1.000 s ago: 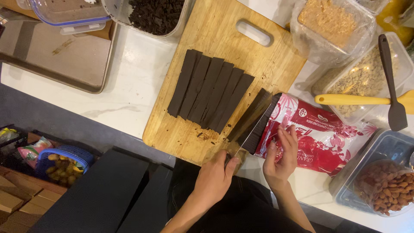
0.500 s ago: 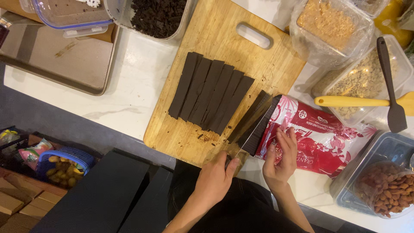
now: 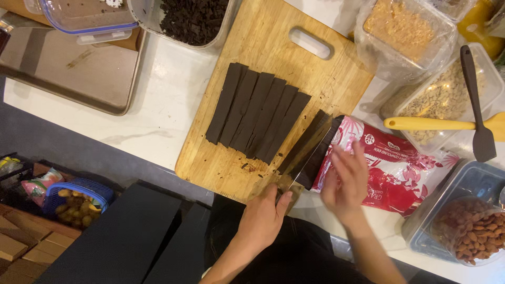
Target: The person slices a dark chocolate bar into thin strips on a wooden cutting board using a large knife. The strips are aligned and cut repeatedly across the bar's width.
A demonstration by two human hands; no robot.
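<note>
Knife (image 3: pixel 310 152) beside board's (image 3: pixel 273 58) right edge

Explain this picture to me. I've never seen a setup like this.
There is no machine here. A camera worn on a person's head looks down at their two bare hands. The left hand grips the handle of a knife, whose blade is set into a dark slab on a wooden cutting board. The right hand lies open beside the blade, over a red bag. Cut dark strips lie on the board, and a tub of almonds stands nearby.
</note>
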